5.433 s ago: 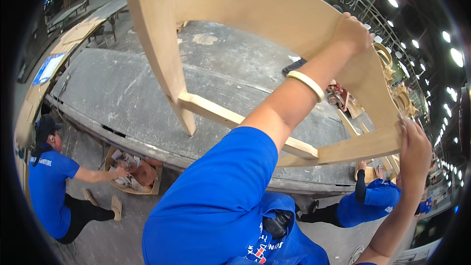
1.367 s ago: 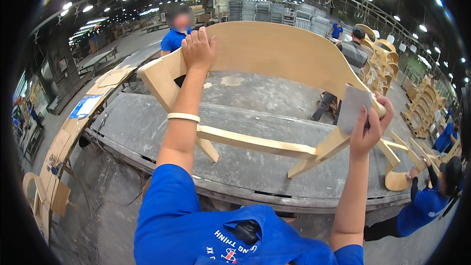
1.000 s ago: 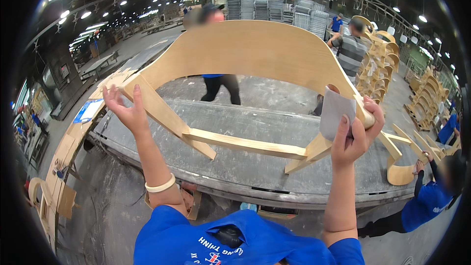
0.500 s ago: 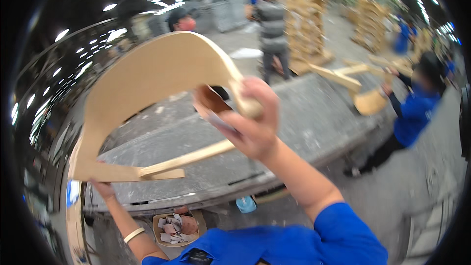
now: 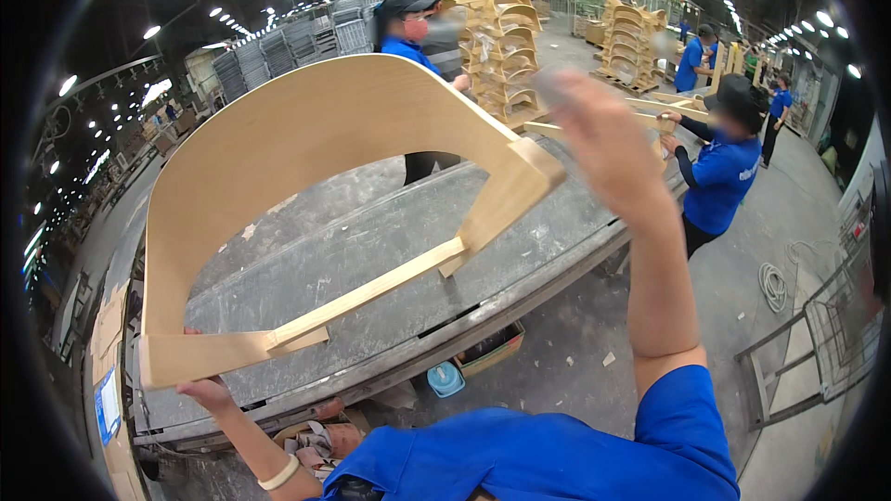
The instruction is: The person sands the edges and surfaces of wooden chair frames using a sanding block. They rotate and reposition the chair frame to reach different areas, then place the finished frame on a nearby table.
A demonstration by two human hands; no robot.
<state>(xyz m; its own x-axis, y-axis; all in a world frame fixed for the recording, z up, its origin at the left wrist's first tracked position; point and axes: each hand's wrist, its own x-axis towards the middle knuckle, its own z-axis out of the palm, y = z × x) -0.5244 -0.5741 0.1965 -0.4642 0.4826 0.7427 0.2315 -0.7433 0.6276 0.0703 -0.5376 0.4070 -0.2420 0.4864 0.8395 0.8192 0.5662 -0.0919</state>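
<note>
A pale wooden chair frame (image 5: 306,130), with a broad curved back and a straight crossbar, is held tilted above the grey worktable. My left hand (image 5: 206,393), a cream band on its wrist, grips the frame's lower left corner from below; part of its fingers is behind the wood. To the right of the frame's right end, my right hand (image 5: 608,153) is raised in the air, apart from the wood and blurred by motion. At its fingertips shows a smeared grey patch of sandpaper (image 5: 557,88).
The long grey worktable (image 5: 371,283) carries dust and scraps. Below its edge are a box of scraps (image 5: 320,441) and a blue plastic item (image 5: 445,378). A co-worker in blue (image 5: 724,181) handles wooden parts at right. Stacked curved backs (image 5: 506,46) and a metal rack (image 5: 807,343) stand around.
My right hand has left the frame's right end and moved up and right. The frame has swung lower and shows its right end fully; my left hand keeps its corner. The view has shifted.
</note>
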